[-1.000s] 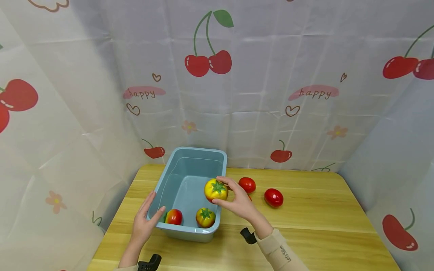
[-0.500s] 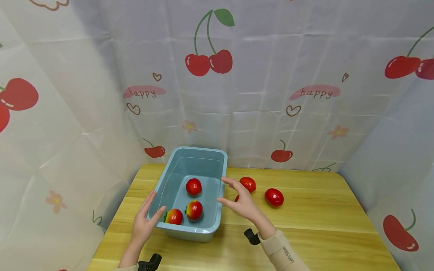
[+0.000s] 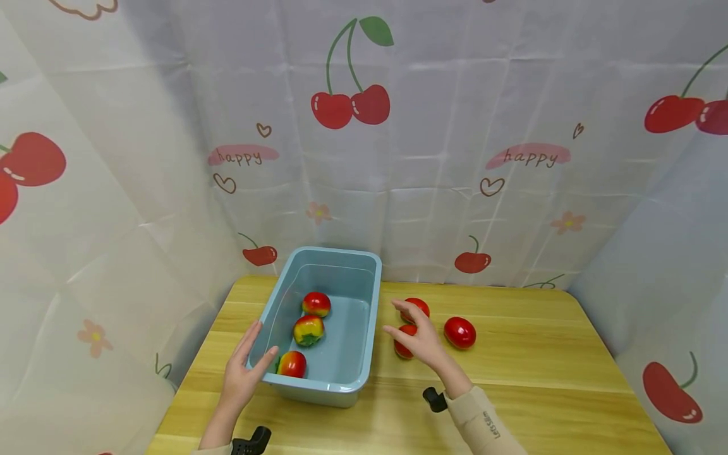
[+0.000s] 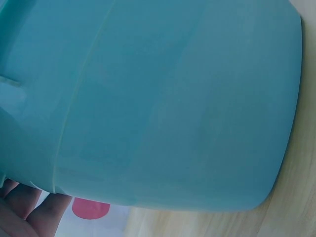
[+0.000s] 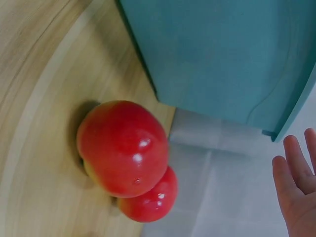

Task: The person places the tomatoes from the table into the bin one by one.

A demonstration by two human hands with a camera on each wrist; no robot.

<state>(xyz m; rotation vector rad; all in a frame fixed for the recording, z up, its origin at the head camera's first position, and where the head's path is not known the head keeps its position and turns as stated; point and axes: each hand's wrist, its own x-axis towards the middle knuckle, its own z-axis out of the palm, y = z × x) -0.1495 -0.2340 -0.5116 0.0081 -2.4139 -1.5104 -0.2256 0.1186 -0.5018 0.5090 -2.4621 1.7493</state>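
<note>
A blue-grey plastic bin [image 3: 370, 328] stands on the table and holds three glossy red-and-yellow toy tomatoes [image 3: 309, 330], one with a green leafy top toward me. My left hand [image 3: 240, 370] holds the bin's near left corner, thumb over the front rim, fingers along the left side. Right of the bin, my right hand [image 3: 423, 338] hovers with thumb and fingers spread and nothing between them. It partly covers two red tomatoes [image 3: 405, 347] on the table. In the right wrist view, a large red tomato [image 5: 123, 148] overlaps a smaller-looking one [image 5: 153, 200].
Another red tomato [image 3: 459, 332] lies to the right of my right hand. The wooden table [image 3: 529, 360] reaches back to a white curtain [image 3: 421, 189] printed with cherries, which also hangs at both sides.
My right hand let go of a tomato over the bin and drew back right, above the tomatoes on the table. The tomatoes in the bin rolled left. My left hand stayed put.
</note>
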